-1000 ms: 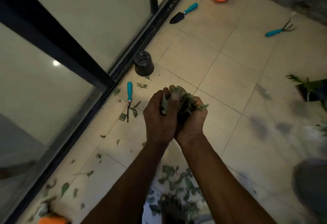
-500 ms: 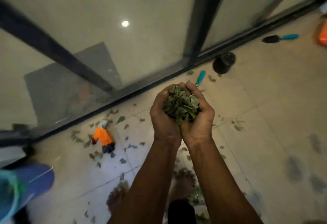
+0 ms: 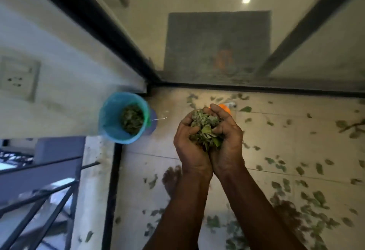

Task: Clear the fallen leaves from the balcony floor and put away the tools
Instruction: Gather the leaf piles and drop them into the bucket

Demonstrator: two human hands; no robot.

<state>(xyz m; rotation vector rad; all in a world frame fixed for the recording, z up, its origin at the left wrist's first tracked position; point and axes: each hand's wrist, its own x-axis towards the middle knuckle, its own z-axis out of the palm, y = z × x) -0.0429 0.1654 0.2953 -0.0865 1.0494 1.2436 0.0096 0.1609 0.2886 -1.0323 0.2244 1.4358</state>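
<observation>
A: Hands?
B: Left hand (image 3: pixel 189 147) & right hand (image 3: pixel 227 143) cupped together, both curled round a clump of leaves (image 3: pixel 205 131), held above the floor (image 3: pixel 266 135).
A: Bin?
B: Blue bin (image 3: pixel 107 129) in the corner, left of hands, apart from them; leaves inside. Loose leaves (image 3: pixel 316 196) scattered over tiles, mostly on the right.

Your left hand (image 3: pixel 190 151) and right hand (image 3: pixel 227 145) cup the leaf bundle (image 3: pixel 205 129), so you only see its top. Right fingertips (image 3: pixel 214 107) cover most of an orange object (image 3: pixel 225 109); can't tell what it is. Both forearms (image 3: pixel 256 210) cut off at the bottom edge. Foot (image 3: pixel 171 174) left of your wrists is blurred. Floor leaves (image 3: pixel 341 124) at far right are smeared.
</observation>
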